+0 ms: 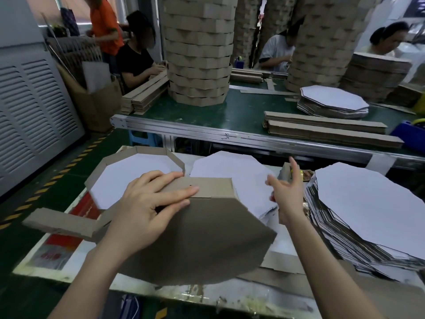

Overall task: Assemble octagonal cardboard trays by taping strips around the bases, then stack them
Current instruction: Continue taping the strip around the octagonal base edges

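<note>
Grey louvred cabinet at left; dark green floor with yellow-black hazard stripe beside it; long green-topped bench, aluminium rail along near edge; blue stool beneath; dim indoor light

Tray showing plain brown; bases showing white faces. Belt reading dark green, floor tape running yellow-black stripes, bin showing blue.

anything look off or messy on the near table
The tall stack of octagonal bases on the right leans, its sheets fanned out sideways. A loose strip end juts past the left edge of the table.
</note>
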Demonstrator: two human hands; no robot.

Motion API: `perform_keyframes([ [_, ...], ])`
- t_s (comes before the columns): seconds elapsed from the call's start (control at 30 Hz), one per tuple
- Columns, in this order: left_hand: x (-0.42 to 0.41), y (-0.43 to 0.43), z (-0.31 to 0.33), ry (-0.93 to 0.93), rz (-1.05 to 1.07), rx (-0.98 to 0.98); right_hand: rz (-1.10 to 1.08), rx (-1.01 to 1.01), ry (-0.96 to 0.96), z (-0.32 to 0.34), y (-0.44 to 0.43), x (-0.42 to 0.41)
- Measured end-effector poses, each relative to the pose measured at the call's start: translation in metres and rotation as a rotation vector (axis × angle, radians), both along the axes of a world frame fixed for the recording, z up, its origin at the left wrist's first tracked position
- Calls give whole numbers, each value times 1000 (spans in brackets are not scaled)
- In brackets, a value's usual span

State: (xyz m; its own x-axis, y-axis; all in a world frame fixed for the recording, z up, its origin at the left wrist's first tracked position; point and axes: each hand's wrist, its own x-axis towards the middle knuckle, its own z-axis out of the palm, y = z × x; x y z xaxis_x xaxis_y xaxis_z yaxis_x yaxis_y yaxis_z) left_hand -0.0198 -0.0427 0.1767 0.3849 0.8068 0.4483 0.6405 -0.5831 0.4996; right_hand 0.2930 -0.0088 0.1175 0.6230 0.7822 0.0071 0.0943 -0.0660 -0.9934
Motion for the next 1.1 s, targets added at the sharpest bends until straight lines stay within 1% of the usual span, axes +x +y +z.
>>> perform_keyframes([
  [0.1,-6,-9,-3,4,2,30,105,108,-28,52,-13,-45],
  [0.2,-12,-18,-5,21,6,40,227,175,16,90,-37,-88],
  [0.3,-18,-23,-7,85,9,75,324,177,27,110,-64,-126],
  [0.4,-18,-27,-8,52,55,94,391,125,-15,112,-87,-154],
  [0.53,-19,-31,-8,51,61,42,347,87,-10,98,-108,-172],
  [0.7,-21,-37,-9,21,24,36,249,60,-119,77,-126,-174],
  [0.83,-23,-43,-7,5,4,83,228,48,-71,68,-134,-177],
  [0.97,-23,-45,-7,89,-14,161,208,75,-14,66,-138,-179],
  [1.1,-23,-46,-6,179,-19,184,193,84,11,67,-139,-181],
])
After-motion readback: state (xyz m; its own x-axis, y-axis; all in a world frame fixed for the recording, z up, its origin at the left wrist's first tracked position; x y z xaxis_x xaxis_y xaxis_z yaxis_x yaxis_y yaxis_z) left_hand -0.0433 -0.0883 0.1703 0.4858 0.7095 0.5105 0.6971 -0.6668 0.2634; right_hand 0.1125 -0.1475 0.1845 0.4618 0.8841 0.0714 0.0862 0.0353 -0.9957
